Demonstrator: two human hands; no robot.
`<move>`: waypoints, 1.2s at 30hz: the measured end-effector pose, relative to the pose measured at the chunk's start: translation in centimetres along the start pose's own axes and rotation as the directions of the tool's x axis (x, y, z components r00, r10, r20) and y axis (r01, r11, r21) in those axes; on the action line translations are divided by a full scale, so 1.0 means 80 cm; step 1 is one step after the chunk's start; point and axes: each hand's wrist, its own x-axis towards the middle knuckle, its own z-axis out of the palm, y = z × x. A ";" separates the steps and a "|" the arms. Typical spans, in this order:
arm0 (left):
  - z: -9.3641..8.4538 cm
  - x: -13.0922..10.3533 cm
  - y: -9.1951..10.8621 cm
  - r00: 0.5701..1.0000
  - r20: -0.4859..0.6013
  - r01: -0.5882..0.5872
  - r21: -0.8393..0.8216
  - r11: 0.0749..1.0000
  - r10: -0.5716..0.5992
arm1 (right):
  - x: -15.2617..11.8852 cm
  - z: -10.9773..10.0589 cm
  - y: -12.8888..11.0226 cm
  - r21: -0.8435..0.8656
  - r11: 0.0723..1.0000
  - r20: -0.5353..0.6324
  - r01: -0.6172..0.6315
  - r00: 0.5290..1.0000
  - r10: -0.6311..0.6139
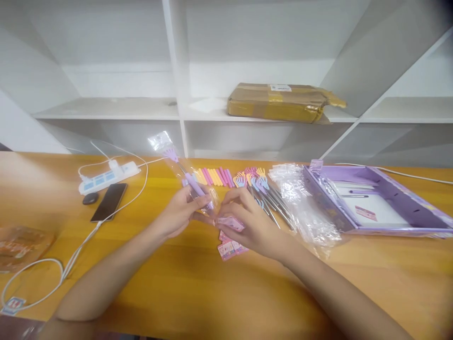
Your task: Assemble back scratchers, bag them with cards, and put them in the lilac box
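Observation:
My left hand (180, 208) is closed on a purple back scratcher (194, 183) inside a clear plastic sleeve, its hand-shaped head pointing up and left. Close beside it, my right hand (247, 219) pinches a small pink printed card (230, 222) at the sleeve's lower end. More pink cards (228, 250) lie on the table under my right hand. Just beyond both hands is a row of yellow, pink and purple handles (215, 176). Metal back scratcher rods with coloured hand-shaped heads (262, 182) lie in a pile behind my right hand, which partly hides them.
Clear plastic sleeves (300, 203) are heaped beside a purple open box (348, 222) at right. At left are a power strip (109, 177), a phone (109, 202), a black earbud case (90, 198) and white cables (67, 264). A taped carton (279, 103) sits on the shelf behind.

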 end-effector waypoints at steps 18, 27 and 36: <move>0.007 -0.005 -0.030 0.987 0.150 0.058 -0.010 0.998 -0.056 | 0.005 0.001 -0.026 0.079 0.995 -0.135 -0.061 0.988 0.071; 0.009 -0.004 -0.021 0.955 0.296 -0.034 0.168 0.985 -0.018 | 0.005 0.002 -0.028 0.322 0.911 -0.211 -0.257 0.919 0.333; 0.006 -0.006 -0.022 0.960 0.271 -0.008 0.262 0.965 -0.066 | 0.007 0.001 -0.006 0.409 0.846 -0.156 -0.342 0.887 0.434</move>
